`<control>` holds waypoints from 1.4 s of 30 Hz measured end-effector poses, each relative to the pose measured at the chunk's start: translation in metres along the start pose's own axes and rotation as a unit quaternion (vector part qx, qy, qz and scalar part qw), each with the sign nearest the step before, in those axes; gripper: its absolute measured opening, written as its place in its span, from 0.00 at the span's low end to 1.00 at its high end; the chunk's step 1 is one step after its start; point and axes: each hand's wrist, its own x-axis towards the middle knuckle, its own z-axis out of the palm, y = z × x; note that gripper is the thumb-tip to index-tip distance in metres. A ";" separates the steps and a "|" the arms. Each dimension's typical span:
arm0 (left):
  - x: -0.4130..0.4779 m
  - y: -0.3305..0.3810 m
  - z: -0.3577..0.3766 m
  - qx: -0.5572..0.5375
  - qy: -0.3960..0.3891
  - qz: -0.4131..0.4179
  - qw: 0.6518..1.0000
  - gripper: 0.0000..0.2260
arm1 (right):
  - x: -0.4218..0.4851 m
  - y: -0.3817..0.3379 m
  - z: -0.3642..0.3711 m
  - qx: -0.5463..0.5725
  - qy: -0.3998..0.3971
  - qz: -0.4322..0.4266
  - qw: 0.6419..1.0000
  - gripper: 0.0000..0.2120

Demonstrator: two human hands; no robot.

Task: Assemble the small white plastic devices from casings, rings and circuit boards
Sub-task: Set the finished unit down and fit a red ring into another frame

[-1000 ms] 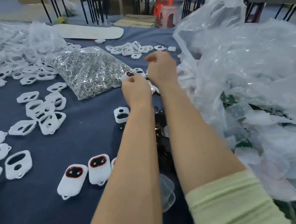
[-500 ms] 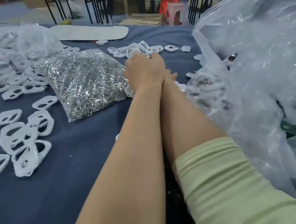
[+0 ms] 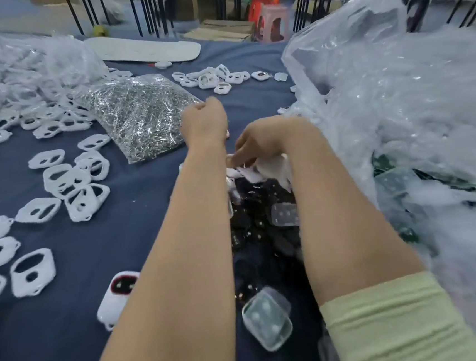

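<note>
My left hand (image 3: 204,122) is seen from the back beside the bag of metal rings (image 3: 143,113), fingers curled away from me. A sliver of a white casing (image 3: 227,134) peeks out at its right edge; the rest is hidden. My right hand (image 3: 259,140) hangs just right of it, fingers curled down onto white pieces (image 3: 262,169) at the top of a pile of dark circuit boards (image 3: 264,224). Whether it holds one is hidden. Loose white casings (image 3: 56,180) lie scattered on the left. An assembled white device (image 3: 117,294) with a red-rimmed dark window lies by my left forearm.
Large crumpled clear plastic bags (image 3: 412,105) fill the right side. More bagged white parts (image 3: 2,75) are heaped at the far left. Clear plastic covers (image 3: 267,320) lie among the boards. More casings (image 3: 215,79) and a white panel (image 3: 143,51) lie at the far end of the blue cloth (image 3: 136,225).
My hands have come apart: the left stays by the ring bag, and the right has dropped lower and nearer to me over the circuit boards. The view tilted down again.
</note>
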 end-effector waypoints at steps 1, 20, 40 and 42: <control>-0.003 0.001 -0.004 -0.017 0.001 0.003 1.000 0.14 | -0.010 0.004 0.000 -0.013 0.005 -0.006 1.000 0.17; -0.015 -0.056 -0.034 0.471 -0.034 0.065 0.879 0.21 | -0.011 -0.018 0.040 0.023 0.017 0.031 0.999 0.15; -0.042 -0.032 -0.050 0.140 0.008 0.195 0.971 0.07 | -0.056 -0.026 0.040 0.386 0.228 0.004 0.894 0.16; -0.059 -0.029 -0.047 0.050 -0.042 0.149 0.987 0.05 | -0.074 -0.018 0.038 0.367 0.249 0.009 0.896 0.16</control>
